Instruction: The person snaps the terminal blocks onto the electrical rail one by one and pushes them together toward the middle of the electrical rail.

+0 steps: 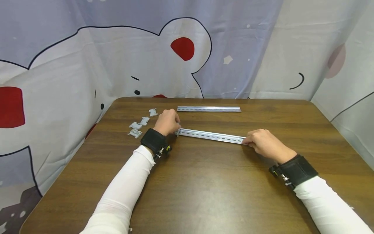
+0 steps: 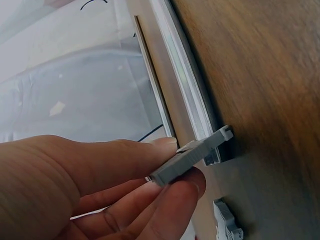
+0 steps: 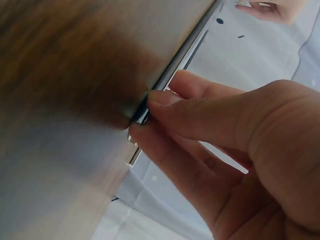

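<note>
A slotted metal DIN rail (image 1: 210, 135) lies slightly slanted across the table between the two hands. My left hand (image 1: 167, 123) pinches a small grey DIN rail clip (image 2: 192, 156) between thumb and fingers. In the left wrist view this clip is tilted and overlaps the rail's near end (image 2: 212, 156). At the other end, my right hand (image 1: 264, 143) grips the rail, thumb on one side and fingers on the other, as the right wrist view shows. The fingers hide that rail end in the head view.
A second DIN rail (image 1: 208, 109) lies farther back, near the table's far edge. Several loose grey clips (image 1: 135, 133) are scattered left of my left hand. A patterned curtain (image 1: 117, 65) hangs behind the wooden table (image 1: 216, 188).
</note>
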### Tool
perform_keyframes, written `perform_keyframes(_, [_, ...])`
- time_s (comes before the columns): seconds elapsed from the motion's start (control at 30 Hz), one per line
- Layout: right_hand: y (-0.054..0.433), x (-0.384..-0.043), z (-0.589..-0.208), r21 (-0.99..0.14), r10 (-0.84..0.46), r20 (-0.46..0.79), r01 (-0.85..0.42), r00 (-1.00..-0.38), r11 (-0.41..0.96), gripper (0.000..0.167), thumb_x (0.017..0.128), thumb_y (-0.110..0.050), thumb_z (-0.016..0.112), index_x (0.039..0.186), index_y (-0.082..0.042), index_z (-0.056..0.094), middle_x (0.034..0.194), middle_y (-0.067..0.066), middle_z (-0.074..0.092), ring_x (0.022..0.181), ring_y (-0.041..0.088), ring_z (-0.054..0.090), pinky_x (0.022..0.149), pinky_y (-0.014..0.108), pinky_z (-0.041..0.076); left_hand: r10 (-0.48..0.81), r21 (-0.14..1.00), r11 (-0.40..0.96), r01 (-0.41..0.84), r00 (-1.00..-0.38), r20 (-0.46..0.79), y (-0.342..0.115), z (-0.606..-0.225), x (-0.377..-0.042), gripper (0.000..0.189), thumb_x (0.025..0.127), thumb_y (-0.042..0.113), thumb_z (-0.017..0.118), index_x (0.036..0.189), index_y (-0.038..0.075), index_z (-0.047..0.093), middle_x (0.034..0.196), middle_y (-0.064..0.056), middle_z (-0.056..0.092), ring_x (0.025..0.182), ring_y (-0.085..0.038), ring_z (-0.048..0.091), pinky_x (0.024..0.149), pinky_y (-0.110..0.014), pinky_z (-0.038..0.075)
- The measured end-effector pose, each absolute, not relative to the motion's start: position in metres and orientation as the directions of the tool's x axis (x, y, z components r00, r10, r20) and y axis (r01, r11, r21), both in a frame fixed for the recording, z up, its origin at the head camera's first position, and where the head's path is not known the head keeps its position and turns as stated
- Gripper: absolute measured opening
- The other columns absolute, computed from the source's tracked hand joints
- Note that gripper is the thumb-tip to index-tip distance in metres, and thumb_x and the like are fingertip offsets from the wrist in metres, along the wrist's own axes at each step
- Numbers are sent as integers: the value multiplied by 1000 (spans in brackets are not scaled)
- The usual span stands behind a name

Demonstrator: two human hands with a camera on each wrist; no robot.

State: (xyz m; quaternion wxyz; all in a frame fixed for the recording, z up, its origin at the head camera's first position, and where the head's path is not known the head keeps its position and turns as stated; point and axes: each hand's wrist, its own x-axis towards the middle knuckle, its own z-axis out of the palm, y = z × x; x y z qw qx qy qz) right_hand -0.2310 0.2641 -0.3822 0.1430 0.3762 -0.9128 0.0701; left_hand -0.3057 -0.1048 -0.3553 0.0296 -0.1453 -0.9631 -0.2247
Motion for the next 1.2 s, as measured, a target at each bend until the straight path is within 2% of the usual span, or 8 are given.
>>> perform_keyframes(0.23, [261, -232, -379, 11, -709, 306, -742, -636, 670, 32, 70, 16, 70, 82, -13, 74, 74, -3, 63, 70, 12, 62, 63, 35, 52, 256, 348, 893, 285, -958, 126, -100, -353, -303, 4, 79, 4, 73, 81, 6, 76, 85, -8, 72, 74, -25, 67, 69, -39, 55])
perform_keyframes(0.37, [260, -232, -379, 30, -727, 294, -755, -620, 655, 34, 70, 19, 66, 79, -13, 71, 74, -3, 64, 69, 12, 60, 62, 34, 51, 259, 331, 900, 282, -959, 113, -94, -352, -302, 16, 77, -1, 65, 65, 8, 66, 66, -3, 64, 61, -21, 61, 59, -35, 50])
perform_keyframes(0.47, [259, -232, -379, 44, -735, 288, -759, -613, 650, 35, 68, 20, 64, 78, -13, 71, 75, -3, 65, 69, 13, 61, 62, 35, 51, 260, 344, 896, 280, -960, 104, -90, -352, -302, 27, 78, -4, 59, 55, 10, 55, 52, 0, 50, 49, -16, 48, 50, -30, 41])
perform_keyframes(0.57, [259, -232, -379, 54, -738, 288, -759, -610, 649, 35, 66, 21, 64, 75, -13, 68, 73, -3, 63, 66, 12, 59, 60, 35, 50, 245, 355, 898, 260, -966, 87, -87, -351, -305, 36, 80, -4, 57, 51, 12, 44, 47, 2, 37, 44, -14, 36, 46, -29, 33])
perform_keyframes(0.7, [258, -233, -378, 63, -737, 286, -756, -612, 652, 35, 66, 22, 62, 73, -13, 66, 70, -3, 60, 64, 11, 55, 59, 34, 48, 207, 339, 915, 217, -976, 66, -82, -348, -309, 30, 82, 0, 58, 58, 11, 43, 53, 1, 35, 48, -16, 37, 50, -32, 35])
perform_keyframes(0.9, [261, -231, -376, 64, -728, 288, -746, -622, 663, 34, 66, 20, 64, 75, -12, 68, 70, -2, 60, 63, 11, 54, 58, 34, 47, 147, 319, 938, 140, -989, 2, -73, -340, -313, 6, 81, 4, 58, 85, 5, 53, 75, -7, 47, 63, -21, 43, 54, -34, 36])
perform_keyframes(1.03, [260, -230, -376, 64, -731, 280, -748, -622, 661, 34, 66, 20, 63, 74, -13, 67, 69, -2, 59, 62, 11, 54, 58, 34, 47, 103, 292, 952, 88, -994, -39, -69, -335, -314, 19, 78, 3, 58, 97, 2, 60, 89, -12, 57, 71, -25, 50, 56, -35, 40])
perform_keyframes(1.2, [256, -231, -377, 62, -733, 293, -753, -614, 655, 36, 65, 22, 62, 75, -12, 69, 71, -2, 62, 64, 12, 58, 58, 34, 49, 96, 258, 963, 80, -994, -51, -66, -331, -317, 29, 79, 6, 60, 108, 2, 63, 98, -14, 62, 76, -27, 53, 60, -37, 43])
